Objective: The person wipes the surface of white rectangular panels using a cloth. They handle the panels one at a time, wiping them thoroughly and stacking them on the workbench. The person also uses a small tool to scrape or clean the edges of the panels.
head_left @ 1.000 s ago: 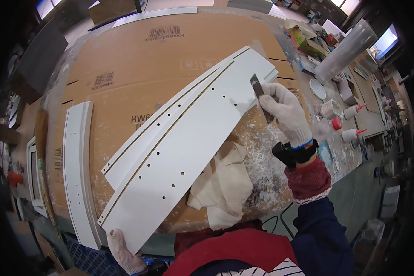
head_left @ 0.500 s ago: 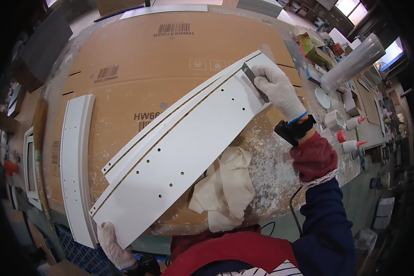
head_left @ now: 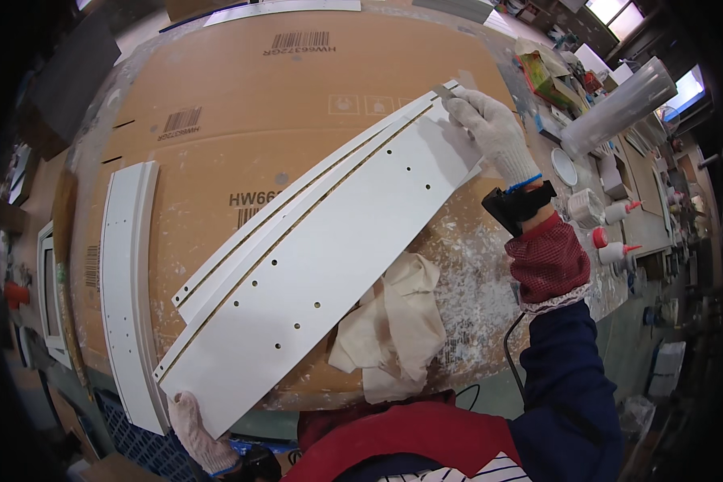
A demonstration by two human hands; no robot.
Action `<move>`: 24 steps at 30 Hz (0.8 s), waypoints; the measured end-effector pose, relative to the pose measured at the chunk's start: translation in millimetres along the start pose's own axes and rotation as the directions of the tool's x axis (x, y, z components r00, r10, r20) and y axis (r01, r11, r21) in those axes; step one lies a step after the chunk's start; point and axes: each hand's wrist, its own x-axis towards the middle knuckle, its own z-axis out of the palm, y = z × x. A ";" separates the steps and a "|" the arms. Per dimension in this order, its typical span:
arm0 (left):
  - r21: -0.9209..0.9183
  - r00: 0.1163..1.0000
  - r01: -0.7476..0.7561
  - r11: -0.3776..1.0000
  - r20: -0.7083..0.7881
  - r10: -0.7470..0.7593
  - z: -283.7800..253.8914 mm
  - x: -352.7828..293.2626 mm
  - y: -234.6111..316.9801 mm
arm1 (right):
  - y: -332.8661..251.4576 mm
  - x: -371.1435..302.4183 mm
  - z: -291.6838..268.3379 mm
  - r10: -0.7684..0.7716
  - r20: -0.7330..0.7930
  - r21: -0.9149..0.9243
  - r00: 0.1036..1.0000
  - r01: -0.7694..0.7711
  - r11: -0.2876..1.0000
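A long white panel (head_left: 353,241) with a grooved edge and several drilled holes lies diagonally in front of me. My left hand (head_left: 194,434), in a white knit glove, grips its near left end, the thumb on top. At the far right end my gloved right hand (head_left: 494,132) is closed round a flat grey metal scraper blade (head_left: 443,92). The blade rests by the panel's grooved far corner; part of it is hidden by the fingers. Another white grooved panel (head_left: 233,257) lies partly under the first.
Cardboard (head_left: 217,173) covers the table. More white panels (head_left: 128,265) are stacked at the left, beside a long wooden stick (head_left: 66,265). A crumpled cream cloth (head_left: 394,329) lies near me. Glue bottles (head_left: 614,253) and a clear plastic-wrapped roll (head_left: 618,108) stand at the right.
My right hand has slid the blade a little up and away, toward the panel's far corner. My left hand keeps its hold on the near end.
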 end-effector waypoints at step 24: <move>0.505 0.985 -0.147 0.851 -0.007 0.175 -8.9 -13.4 -5.9 | 14.2 37.3 22.1 -0.140 0.126 -0.407 0.982 0.180 0.896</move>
